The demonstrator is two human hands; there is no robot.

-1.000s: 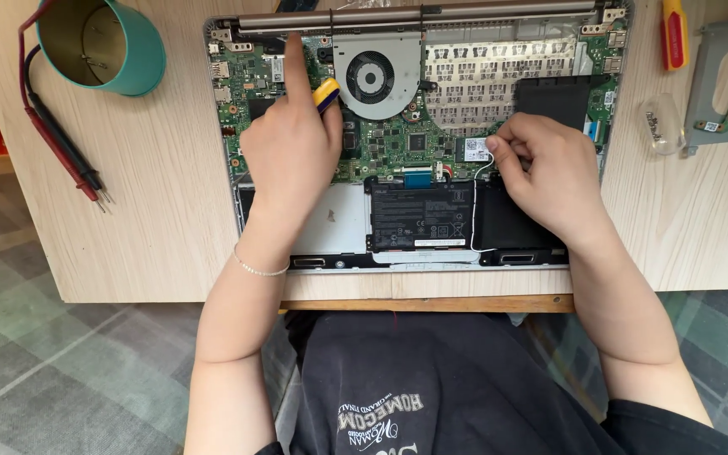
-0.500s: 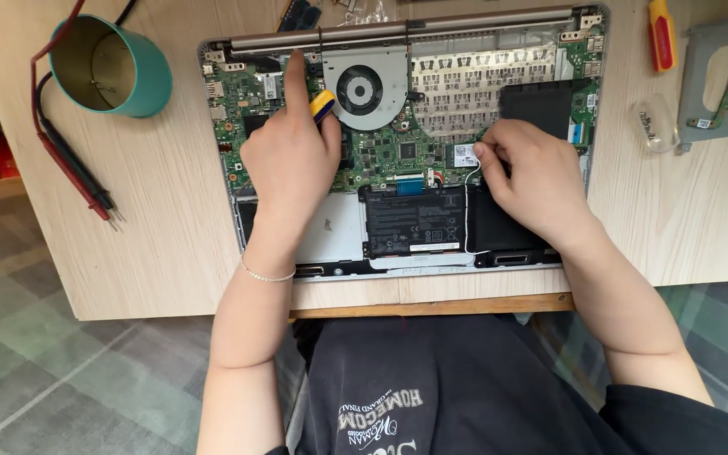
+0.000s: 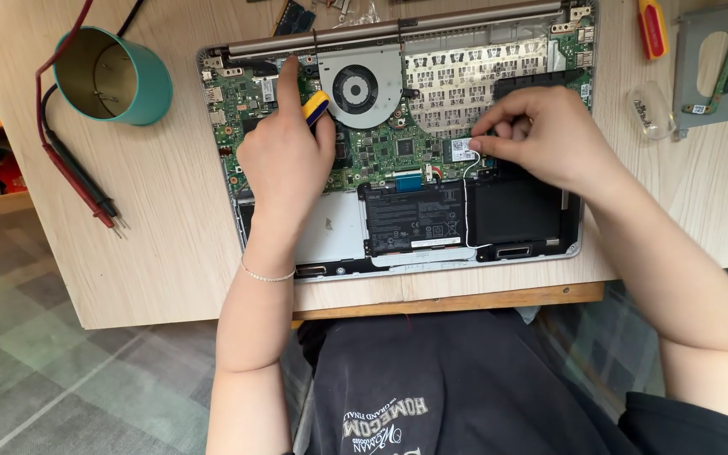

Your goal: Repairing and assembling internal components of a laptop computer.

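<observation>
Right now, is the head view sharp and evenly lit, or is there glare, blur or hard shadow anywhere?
Head view: light is soft and even, no strong glare on the opened laptop or wooden table; shadows under the left hand and right hand are faint; circuit board detail reads sharp; the teal cup and table edges bow slightly from the wide lens.

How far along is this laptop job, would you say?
Done: the laptop lies open with its bottom cover off, so the fan, battery and board show. In hand: the left hand grips a yellow-handled tool on the board; the right hand pinches at a small white-labelled card. Left: the cover is off, and a metal drive bracket lies on the desk.
</observation>
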